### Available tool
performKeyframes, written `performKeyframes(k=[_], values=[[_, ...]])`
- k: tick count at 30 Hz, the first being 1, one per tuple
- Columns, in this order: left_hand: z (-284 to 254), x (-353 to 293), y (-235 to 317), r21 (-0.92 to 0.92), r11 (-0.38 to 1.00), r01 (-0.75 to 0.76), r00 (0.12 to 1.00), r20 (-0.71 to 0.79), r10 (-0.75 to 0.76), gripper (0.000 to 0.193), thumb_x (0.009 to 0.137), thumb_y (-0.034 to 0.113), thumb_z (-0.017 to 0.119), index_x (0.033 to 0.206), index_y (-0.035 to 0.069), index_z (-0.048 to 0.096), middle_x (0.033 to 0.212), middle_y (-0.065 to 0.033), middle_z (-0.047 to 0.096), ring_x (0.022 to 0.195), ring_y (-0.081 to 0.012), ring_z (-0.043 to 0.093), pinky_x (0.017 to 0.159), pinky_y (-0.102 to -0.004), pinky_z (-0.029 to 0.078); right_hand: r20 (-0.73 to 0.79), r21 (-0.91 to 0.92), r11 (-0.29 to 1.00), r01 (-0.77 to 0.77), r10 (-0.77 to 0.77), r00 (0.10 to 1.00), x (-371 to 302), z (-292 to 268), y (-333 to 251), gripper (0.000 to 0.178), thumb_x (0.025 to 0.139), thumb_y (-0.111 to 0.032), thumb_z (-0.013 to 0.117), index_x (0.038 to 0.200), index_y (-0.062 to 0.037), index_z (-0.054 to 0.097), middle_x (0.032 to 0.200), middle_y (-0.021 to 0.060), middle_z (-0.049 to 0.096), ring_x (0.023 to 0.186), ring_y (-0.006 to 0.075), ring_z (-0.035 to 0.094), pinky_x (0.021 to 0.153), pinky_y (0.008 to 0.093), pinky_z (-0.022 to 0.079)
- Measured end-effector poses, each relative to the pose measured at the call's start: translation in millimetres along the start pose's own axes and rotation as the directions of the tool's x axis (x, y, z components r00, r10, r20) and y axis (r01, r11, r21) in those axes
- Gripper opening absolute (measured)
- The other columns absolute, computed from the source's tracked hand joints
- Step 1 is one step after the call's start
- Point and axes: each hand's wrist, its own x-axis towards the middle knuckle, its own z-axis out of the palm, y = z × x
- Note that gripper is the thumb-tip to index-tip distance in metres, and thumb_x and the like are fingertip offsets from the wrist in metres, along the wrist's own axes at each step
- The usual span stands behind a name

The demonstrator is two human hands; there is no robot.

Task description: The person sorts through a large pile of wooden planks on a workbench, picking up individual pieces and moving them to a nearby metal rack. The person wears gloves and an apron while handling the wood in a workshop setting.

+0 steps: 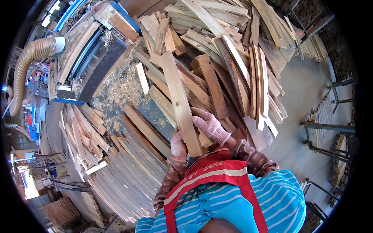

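Note:
A long pale wooden board (178,91) with small dark knots points away from my body, its near end by my red apron. Pressed to the board's left edge near that end is my left hand (178,146), in a pale glove. My right hand (210,123), gloved too, grips the right edge a little farther up. Some fingers of both hands are hidden by the board. Under and beyond the board lies a heap of loose planks, among them a darker brown board (212,85) just right of it.
Sawdust (120,85) covers the surface on the left. A machine with a dark bed (101,66) and a ribbed hose (29,64) stand at the far left. Stacked grey strips (124,178) lie near left. Stacked boards fill the far right, and metal racks (330,126) stand beyond.

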Motion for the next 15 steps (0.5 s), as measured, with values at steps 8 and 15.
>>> performKeyframes(k=[8, 15], values=[[-21, -39, -11, -0.27, 0.931, 0.244, 0.969, 0.048, -0.24, 0.066, 0.083, 0.034, 0.069, 0.138, 0.002, 0.052, 0.116, -0.0157, 0.068, 0.103, -0.0328, 0.068, 0.088, -0.0423, 0.059, -0.101, 0.277, 0.96, -0.031, 0.061, 0.993, -23, 47, -8, 0.059, 0.097, -0.03, 0.071, 0.146, -0.0026, 0.053, 0.115, 0.0078, 0.069, 0.101, 0.0134, 0.063, 0.091, 0.0299, 0.053], [-17, -64, -3, -0.03, 0.977, 0.209, 0.973, 0.106, -0.205, 0.065, 0.087, 0.022, 0.065, 0.145, 0.0, 0.046, 0.131, -0.0163, 0.062, 0.113, -0.0306, 0.066, 0.099, -0.0402, 0.056, -0.253, 0.344, 0.934, 0.099, -0.009, 0.967, -73, 63, -14, 0.05, 0.1, -0.019, 0.063, 0.147, -0.005, 0.052, 0.118, 0.0043, 0.068, 0.105, 0.0104, 0.061, 0.094, 0.0289, 0.052]])
